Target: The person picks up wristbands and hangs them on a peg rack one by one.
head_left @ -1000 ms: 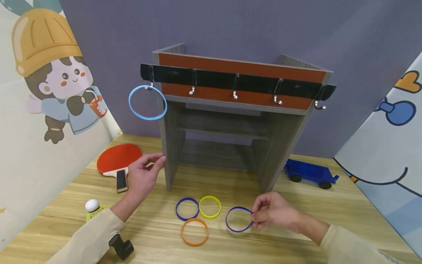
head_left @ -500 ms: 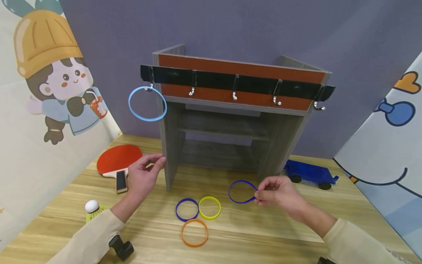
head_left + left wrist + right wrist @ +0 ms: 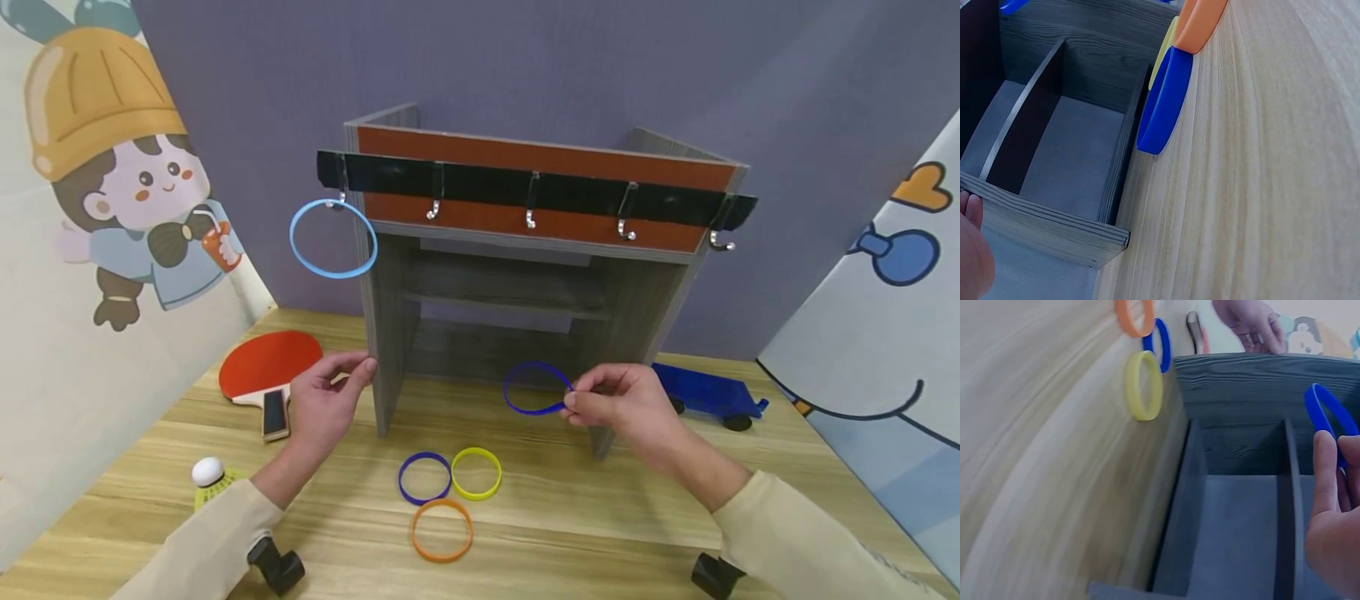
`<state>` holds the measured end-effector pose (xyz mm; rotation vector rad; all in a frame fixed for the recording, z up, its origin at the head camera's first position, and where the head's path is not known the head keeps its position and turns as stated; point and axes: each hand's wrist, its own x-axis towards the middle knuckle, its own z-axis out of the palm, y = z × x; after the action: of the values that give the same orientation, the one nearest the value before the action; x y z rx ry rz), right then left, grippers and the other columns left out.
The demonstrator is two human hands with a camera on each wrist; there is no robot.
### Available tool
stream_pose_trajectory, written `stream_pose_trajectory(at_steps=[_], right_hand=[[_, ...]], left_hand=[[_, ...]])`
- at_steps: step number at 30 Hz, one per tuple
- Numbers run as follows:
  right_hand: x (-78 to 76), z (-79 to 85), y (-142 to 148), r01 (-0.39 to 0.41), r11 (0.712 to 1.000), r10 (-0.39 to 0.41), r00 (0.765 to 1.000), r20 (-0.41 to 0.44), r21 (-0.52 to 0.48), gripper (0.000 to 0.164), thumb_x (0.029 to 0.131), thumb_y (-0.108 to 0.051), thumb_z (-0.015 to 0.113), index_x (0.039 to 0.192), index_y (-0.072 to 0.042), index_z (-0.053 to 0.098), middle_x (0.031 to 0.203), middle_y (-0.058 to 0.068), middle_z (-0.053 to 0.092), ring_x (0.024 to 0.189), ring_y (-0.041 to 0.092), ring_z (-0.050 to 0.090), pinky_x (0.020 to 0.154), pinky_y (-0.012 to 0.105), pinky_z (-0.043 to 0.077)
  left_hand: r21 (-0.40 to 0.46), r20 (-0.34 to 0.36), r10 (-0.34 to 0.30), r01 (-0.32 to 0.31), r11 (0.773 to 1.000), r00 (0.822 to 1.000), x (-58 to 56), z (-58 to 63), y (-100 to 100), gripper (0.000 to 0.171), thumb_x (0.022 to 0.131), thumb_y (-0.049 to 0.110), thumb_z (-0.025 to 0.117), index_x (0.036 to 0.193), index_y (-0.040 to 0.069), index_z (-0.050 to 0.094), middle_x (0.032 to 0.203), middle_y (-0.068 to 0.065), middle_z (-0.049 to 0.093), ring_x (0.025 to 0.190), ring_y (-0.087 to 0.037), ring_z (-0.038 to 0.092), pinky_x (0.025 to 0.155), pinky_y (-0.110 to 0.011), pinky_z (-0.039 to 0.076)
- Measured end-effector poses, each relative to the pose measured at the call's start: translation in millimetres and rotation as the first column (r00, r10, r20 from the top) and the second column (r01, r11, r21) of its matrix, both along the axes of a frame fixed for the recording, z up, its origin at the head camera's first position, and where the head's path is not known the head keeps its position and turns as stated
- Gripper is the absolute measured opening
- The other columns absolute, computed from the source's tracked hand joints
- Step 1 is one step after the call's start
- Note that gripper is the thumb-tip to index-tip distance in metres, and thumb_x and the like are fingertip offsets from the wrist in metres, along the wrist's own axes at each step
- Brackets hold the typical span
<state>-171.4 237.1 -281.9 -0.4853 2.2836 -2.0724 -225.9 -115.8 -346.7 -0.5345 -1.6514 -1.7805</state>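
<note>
In the head view my right hand (image 3: 630,408) pinches a dark blue silicone wristband (image 3: 525,412) between thumb and fingers, raised in front of the lower right of a grey wooden shelf unit (image 3: 378,333). My left hand (image 3: 326,400) touches the front edge of its left side panel with thumb and fingertips; in the left wrist view the fingers lie against the panel's outer face. A light blue wristband (image 3: 333,275) hangs from the leftmost hook. On the table lie a blue wristband (image 3: 401,487), a yellow one (image 3: 476,497) and an orange one (image 3: 442,558), close together.
A black rail (image 3: 487,177) with several silver hooks crosses the top front of the unit. Left on the table are a red table tennis paddle (image 3: 270,362) and a shuttlecock (image 3: 208,472). A blue toy cart (image 3: 708,392) stands right, partly behind my right hand.
My right hand has lifted the blue wristband up and away from me, toward the front of the shelf unit. The left hand has stayed at the side panel.
</note>
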Motion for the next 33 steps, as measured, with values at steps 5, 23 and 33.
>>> stream_pose_trajectory(at_steps=[5, 23, 33], right_hand=[[-3.1, 9.1, -13, -0.009, 0.999, 0.008, 0.999, -0.033, -0.038, 0.012, 0.082, 0.009, 0.067, 0.08, -0.004, 0.066, 0.08, 0.014, 0.068, 0.074, 0.025, 0.069, 0.07, 0.04, 0.057], [-10.0, 48.8, -54, -0.023, 0.983, 0.012, 0.998, -0.065, -0.183, 0.015, 0.078, 0.01, 0.072, 0.076, -0.004, 0.068, 0.083, 0.014, 0.067, 0.08, 0.03, 0.069, 0.076, 0.04, 0.056], [-13.8, 76.9, -76, -0.083, 0.959, 0.051, 0.991, -0.123, -0.272, 0.014, 0.082, 0.012, 0.067, 0.079, -0.002, 0.07, 0.086, 0.016, 0.067, 0.08, 0.029, 0.069, 0.077, 0.038, 0.056]], left_hand=[[-0.028, -0.015, 0.007, -0.007, 1.0, 1.0, 8.0, 8.4, 2, 0.01, 0.08, -0.016, 0.065, 0.091, -0.018, 0.064, 0.082, -0.021, 0.065, 0.07, -0.01, 0.065, 0.064, -0.02, 0.055], [-0.034, -0.003, 0.018, -0.018, 0.999, 1.0, -6.1, -8.3, -3, 0.012, 0.081, -0.011, 0.069, 0.093, -0.011, 0.068, 0.085, -0.013, 0.068, 0.071, -0.01, 0.065, 0.065, -0.022, 0.056], [-0.033, -0.018, 0.013, -0.014, 0.999, 1.0, 10.2, 10.8, 2, 0.01, 0.079, -0.02, 0.064, 0.089, -0.019, 0.063, 0.081, -0.024, 0.065, 0.069, -0.012, 0.065, 0.064, -0.021, 0.056]])
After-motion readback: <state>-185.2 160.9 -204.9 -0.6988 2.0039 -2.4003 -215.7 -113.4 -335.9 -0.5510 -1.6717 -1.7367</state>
